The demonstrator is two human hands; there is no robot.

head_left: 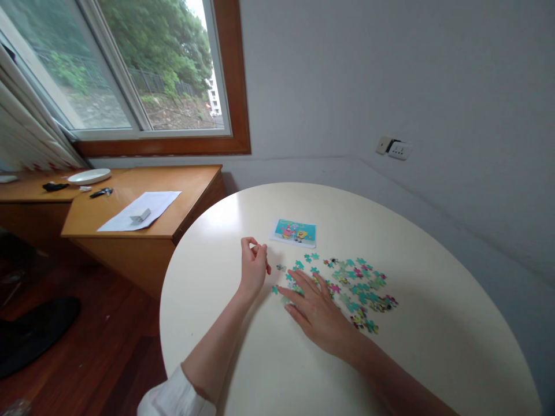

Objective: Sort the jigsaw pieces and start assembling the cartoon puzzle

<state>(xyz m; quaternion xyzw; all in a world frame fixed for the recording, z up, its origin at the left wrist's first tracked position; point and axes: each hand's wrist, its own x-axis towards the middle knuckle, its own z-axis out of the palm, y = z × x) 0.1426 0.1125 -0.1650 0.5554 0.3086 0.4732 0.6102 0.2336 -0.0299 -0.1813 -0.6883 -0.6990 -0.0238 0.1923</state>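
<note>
Clock: twelve o'clock lies straight away from the wearer.
Curtain: cream cloth curtain [30,110], at ten o'clock, beside a brown-framed sliding window [241,69].
Floor stand: round black flat base [39,332] on dark red floorboards, nine o'clock.
Desk: angular light-brown wooden desk [197,188], ten o'clock; bears a shallow white oval dish [89,175], then a white paper sheet [162,201] with a small white boxlike item [140,216] on it.
Table: round glossy off-white table [416,242], beneath both hands.
Left hand: bare left hand [254,268], white sleeve [177,398] at its elbow; fingers curled inward, thumb side toward three o'clock; whether anything is pinched, cannot tell. Forearm points toward one o'clock.
Loose piece: small greyish jigsaw piece [281,267], just beside the left hand at three o'clock.
Card: rectangular turquoise picture card [299,233], white-edged, two cartoon figures; two o'clock from the left hand. Long axis nine to three, right end dipping slightly toward four; picture's top faces twelve.
Right hand: bare right hand [318,309], palm down, fingers spread over the left part of the scatter, pointing toward ten.
Jigsaw pieces: turquoise, pink and yellow interlocking jigsaw pieces [362,289], loosely scattered, largest cluster at two o'clock from the right hand; scatter longest roughly nine to three, individual pieces pointing variously.
Wall: white socket plate [399,150], two o'clock, on a pale grey wall [312,86].
</note>
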